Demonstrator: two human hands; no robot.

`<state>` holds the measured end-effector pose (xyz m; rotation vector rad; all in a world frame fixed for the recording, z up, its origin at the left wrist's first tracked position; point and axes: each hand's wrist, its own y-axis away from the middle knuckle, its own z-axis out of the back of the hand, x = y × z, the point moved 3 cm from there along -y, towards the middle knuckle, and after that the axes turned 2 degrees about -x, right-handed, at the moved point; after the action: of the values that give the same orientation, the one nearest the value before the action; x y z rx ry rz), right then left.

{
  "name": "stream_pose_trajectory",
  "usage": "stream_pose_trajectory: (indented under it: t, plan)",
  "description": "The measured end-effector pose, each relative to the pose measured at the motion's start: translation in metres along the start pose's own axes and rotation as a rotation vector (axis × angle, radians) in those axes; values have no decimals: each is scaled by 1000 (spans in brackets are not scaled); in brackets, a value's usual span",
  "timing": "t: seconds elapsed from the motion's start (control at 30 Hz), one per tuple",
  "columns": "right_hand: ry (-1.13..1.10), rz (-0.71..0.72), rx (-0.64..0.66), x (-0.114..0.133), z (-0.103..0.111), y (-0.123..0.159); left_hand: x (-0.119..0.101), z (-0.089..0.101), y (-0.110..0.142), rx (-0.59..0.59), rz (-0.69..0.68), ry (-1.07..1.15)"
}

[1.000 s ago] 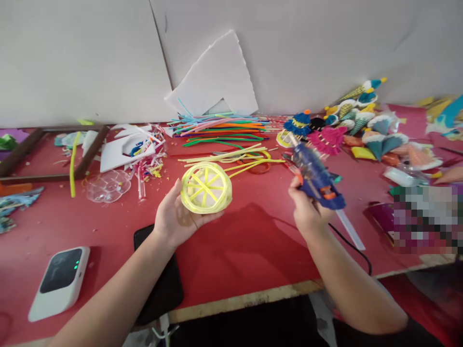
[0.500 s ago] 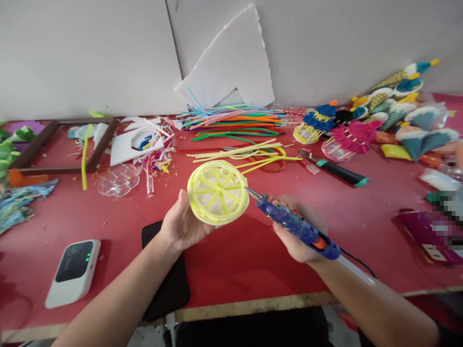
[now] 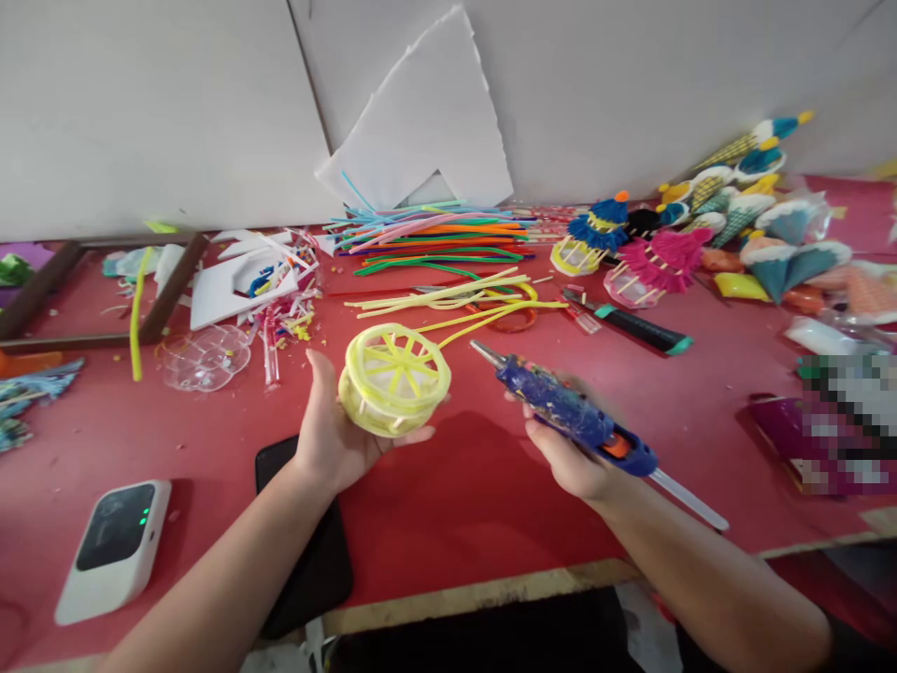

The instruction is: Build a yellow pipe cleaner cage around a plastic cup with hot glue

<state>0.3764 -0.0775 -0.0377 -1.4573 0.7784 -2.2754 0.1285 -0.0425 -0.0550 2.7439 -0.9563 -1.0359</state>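
Note:
A round yellow craft piece (image 3: 396, 379), with a spoked wheel of pipe cleaners on top and short sticks in its side, rests on my left hand (image 3: 336, 435). The fingers support it from beneath, while the thumb sticks up apart from it. To the right, my right hand (image 3: 571, 458) is wrapped round a blue hot glue gun (image 3: 561, 407). Its metal nozzle points left toward the craft piece, with a gap between them. A clear glue stick (image 3: 690, 500) sticks out of the gun's rear. The far fingers of my right hand are partly hidden behind the gun.
Colourful pipe cleaners (image 3: 434, 234) lie behind my hands, with a utility knife (image 3: 645, 329) to their right. Small yarn-topped crafts (image 3: 599, 229) stand at the back right. A black phone (image 3: 315, 551) and a white device (image 3: 116, 547) lie near the left front.
The glue gun's nozzle has come away from the craft piece's rim. My left hand has tilted the craft piece, so its stick-lined side shows. The whole view has shifted slightly.

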Motion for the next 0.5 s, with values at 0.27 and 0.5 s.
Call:
stream_pose_trajectory:
  t: [0.27,0.5]
  plan:
    - [-97,-234,58,-18,0,9,-4,-5,-3,-201,88,51]
    - [-152,-304,-7,-24,-4,5,-6,-2,0,-124,54,129]
